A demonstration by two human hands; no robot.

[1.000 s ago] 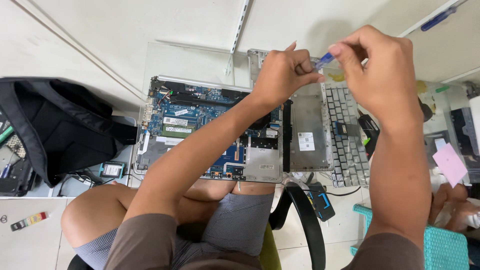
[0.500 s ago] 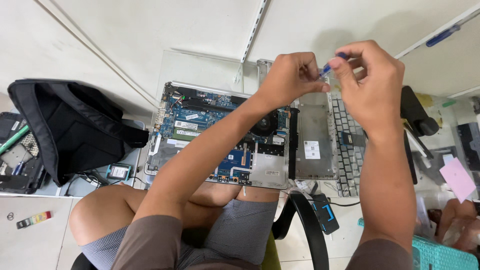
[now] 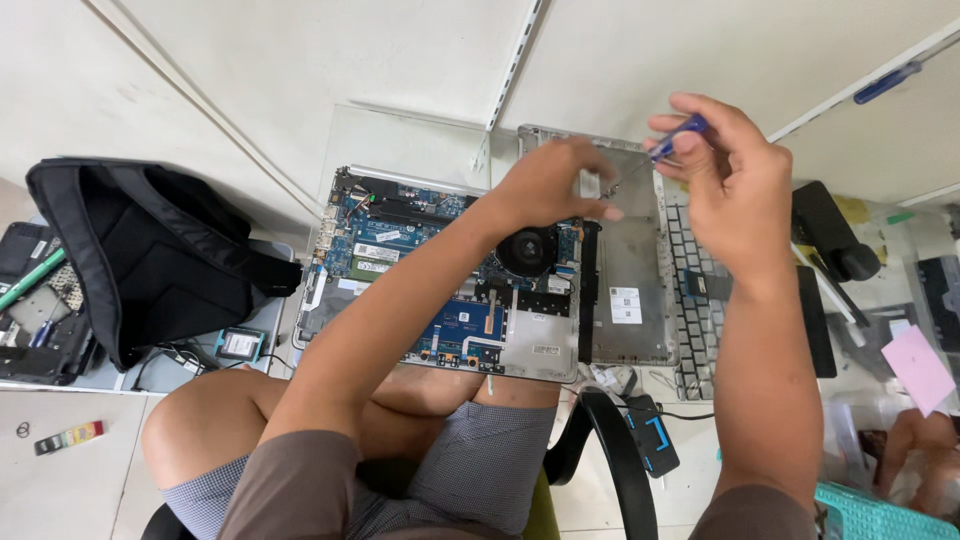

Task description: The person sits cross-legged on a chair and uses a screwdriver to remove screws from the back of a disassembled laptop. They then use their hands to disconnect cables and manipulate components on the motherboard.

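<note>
An opened laptop [image 3: 440, 290] lies on the white floor with its blue circuit board and black fan [image 3: 527, 248] exposed. Beside it on the right rests a grey cover panel [image 3: 630, 290]. My left hand [image 3: 555, 185] hovers over the fan's upper edge, fingers pinched on a small silvery metal piece [image 3: 588, 183]. My right hand [image 3: 725, 185] grips a small blue-handled screwdriver [image 3: 672, 140], its tip pointing down-left toward that piece. Both hands are close together above the panel's top.
A black backpack [image 3: 150, 260] lies at left, with a second dismantled device [image 3: 35, 310] beyond it. A keyboard [image 3: 695, 300] sits right of the panel, a black strap [image 3: 615, 460] near my knees, a pink note [image 3: 918, 365] and a teal basket [image 3: 870, 510] at right.
Both hands have dropped a little toward the laptop and the view has shifted slightly. The left hand still pinches the small piece and the right still holds the screwdriver.
</note>
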